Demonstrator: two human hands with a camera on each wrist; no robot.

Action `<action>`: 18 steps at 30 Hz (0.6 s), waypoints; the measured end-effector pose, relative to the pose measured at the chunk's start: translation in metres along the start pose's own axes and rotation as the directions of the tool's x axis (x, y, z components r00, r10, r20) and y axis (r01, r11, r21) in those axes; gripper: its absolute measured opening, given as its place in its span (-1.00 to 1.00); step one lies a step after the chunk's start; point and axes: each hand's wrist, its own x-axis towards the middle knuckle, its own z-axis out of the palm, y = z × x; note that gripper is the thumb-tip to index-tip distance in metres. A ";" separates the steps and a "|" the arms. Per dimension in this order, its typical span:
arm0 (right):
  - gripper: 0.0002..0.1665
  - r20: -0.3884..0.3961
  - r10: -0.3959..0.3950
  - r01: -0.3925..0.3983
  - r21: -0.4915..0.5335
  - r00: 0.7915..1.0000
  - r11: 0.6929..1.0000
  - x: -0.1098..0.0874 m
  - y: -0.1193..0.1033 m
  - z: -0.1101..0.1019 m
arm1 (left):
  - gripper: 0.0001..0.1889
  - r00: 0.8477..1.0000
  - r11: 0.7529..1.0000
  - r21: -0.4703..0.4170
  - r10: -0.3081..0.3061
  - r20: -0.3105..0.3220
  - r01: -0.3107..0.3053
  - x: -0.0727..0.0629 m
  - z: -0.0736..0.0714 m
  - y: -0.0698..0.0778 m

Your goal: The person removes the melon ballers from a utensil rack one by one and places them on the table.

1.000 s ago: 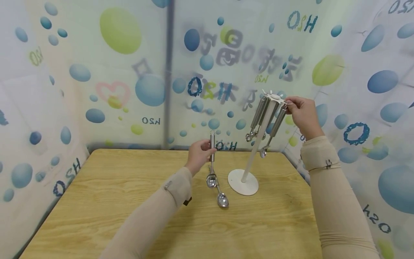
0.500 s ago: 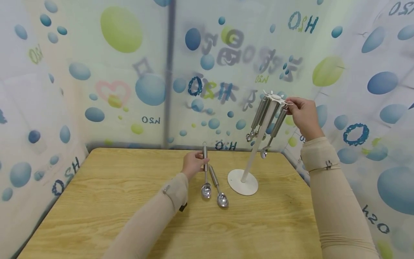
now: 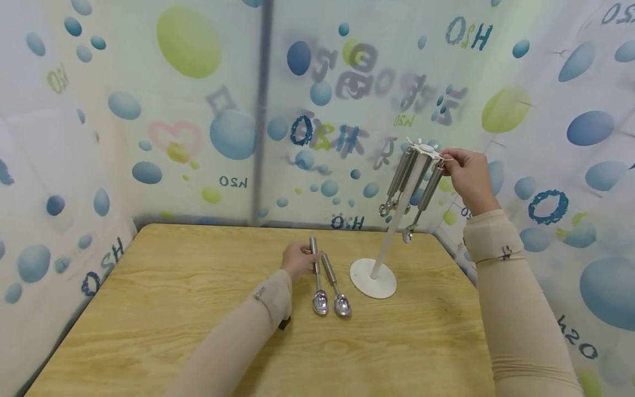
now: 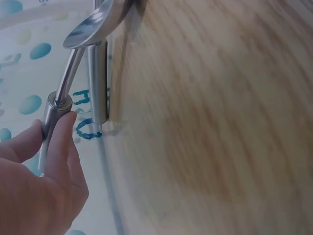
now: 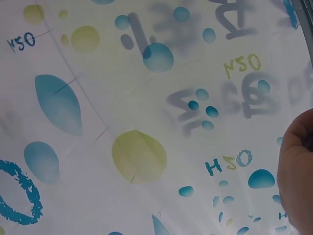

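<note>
My left hand pinches the handle of a shiny metal spoon between thumb and fingers, low over the table. In the left wrist view that spoon is seen from its handle end, its oval bowl pointing away. Just to its right in the head view lies a second, similar spoon. My right hand pinches the hooked top edge of a white utensil stand, beside a spoon hanging there. The right wrist view shows only part of the right hand at its edge.
Several more metal utensils hang from the stand's left side. Its round white base rests on the wooden table, right of the two spoons. Patterned curtains enclose the table's back and sides.
My left hand has lowered its spoon and shifted slightly left, bringing it alongside the other spoon, which it overlapped earlier. The right hand keeps its place at the stand's top.
</note>
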 end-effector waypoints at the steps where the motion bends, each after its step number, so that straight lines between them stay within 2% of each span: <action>1: -0.64 0.000 -0.004 0.004 -0.001 1.000 1.000 0.000 0.000 0.000 | -0.65 1.000 1.000 -0.001 -0.015 -0.004 0.015 0.001 0.001 -0.002; 7: -0.67 0.008 -0.012 0.012 -0.011 1.000 1.000 -0.001 0.000 0.001 | -0.66 0.995 0.996 0.025 -0.090 -0.037 0.091 0.007 0.004 -0.011; 12: -0.66 0.011 -0.016 0.017 -0.014 1.000 1.000 0.000 -0.001 0.003 | -0.67 0.990 0.990 0.051 -0.126 -0.063 0.129 0.011 0.006 -0.016; 18: -0.66 0.011 0.004 -0.004 0.015 1.000 1.000 0.002 -0.002 0.001 | -0.73 0.985 0.975 0.163 -0.133 -0.108 0.150 0.015 0.008 -0.019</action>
